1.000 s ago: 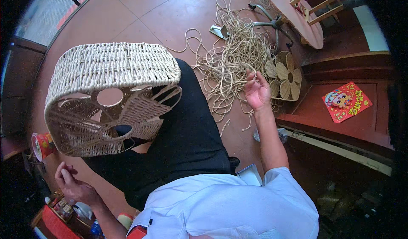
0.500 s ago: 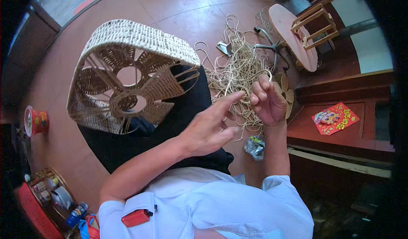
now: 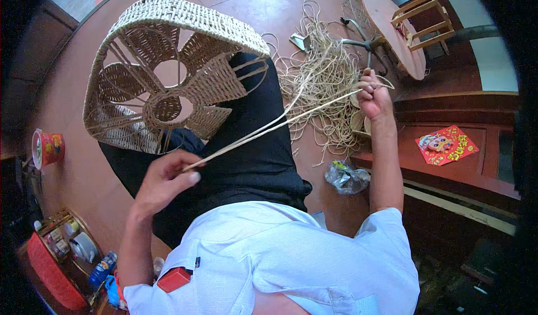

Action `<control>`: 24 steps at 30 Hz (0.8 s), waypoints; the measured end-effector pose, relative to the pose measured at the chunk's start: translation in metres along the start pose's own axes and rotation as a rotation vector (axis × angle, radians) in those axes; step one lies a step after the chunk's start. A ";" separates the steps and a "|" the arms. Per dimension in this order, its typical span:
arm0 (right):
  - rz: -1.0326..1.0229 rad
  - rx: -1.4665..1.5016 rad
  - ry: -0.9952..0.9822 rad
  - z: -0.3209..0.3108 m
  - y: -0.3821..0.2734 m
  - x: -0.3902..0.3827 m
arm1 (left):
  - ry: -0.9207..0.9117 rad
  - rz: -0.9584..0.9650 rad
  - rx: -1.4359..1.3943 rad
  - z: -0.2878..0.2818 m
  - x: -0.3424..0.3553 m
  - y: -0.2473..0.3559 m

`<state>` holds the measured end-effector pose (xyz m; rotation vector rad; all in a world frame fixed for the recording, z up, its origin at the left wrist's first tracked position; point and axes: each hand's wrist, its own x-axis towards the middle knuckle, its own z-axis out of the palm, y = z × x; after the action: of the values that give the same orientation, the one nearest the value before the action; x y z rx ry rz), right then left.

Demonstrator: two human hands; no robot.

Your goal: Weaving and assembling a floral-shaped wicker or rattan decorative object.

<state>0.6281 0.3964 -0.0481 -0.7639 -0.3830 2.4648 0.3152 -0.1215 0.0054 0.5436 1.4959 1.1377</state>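
Note:
A pale twisted cord (image 3: 246,139) stretches across my lap, doubled at its left part. My left hand (image 3: 161,185) grips the cord above my left thigh, thumb pressed toward the fingers. Out to the right, my right hand (image 3: 374,96) is raised and closed round the cord, with a short loop sticking out past the fingers. A woven cord frame (image 3: 216,82) with petal-shaped panels and a broad braided side rests on my dark trousers, touched by neither hand. Some petals show bare wires. Beyond my right knee lies a tangled heap of cord (image 3: 322,85), into which one strand runs.
A clear plastic bag (image 3: 346,178) lies on the floor beside the heap. At the far right stand a round pink tabletop (image 3: 386,32), a small wooden stool (image 3: 426,24) and a metal chair base (image 3: 367,43). A red patterned bucket (image 3: 49,148) stands at left.
My hands have moved apart, left hand down and leftward, right hand up and rightward. The left hand, open before, now grips the cord, which is stretched between them.

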 end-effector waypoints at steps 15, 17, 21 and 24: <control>-0.496 -0.424 0.697 -0.119 -0.148 0.025 | 0.658 -0.096 0.400 -0.188 -0.159 -0.130; -0.512 -0.419 0.758 -0.132 -0.161 0.016 | 0.728 -0.110 0.478 -0.234 -0.193 -0.157; -0.507 -0.551 0.835 -0.134 -0.164 0.013 | 0.945 -0.227 0.498 -0.301 -0.270 -0.206; -0.451 -0.642 0.859 -0.128 -0.155 0.027 | 1.098 -0.235 0.496 -0.354 -0.350 -0.245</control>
<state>0.7469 0.5531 -0.0997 -1.6686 -0.8859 1.3954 0.1405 -0.6430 -0.0690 0.0001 2.7431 0.8834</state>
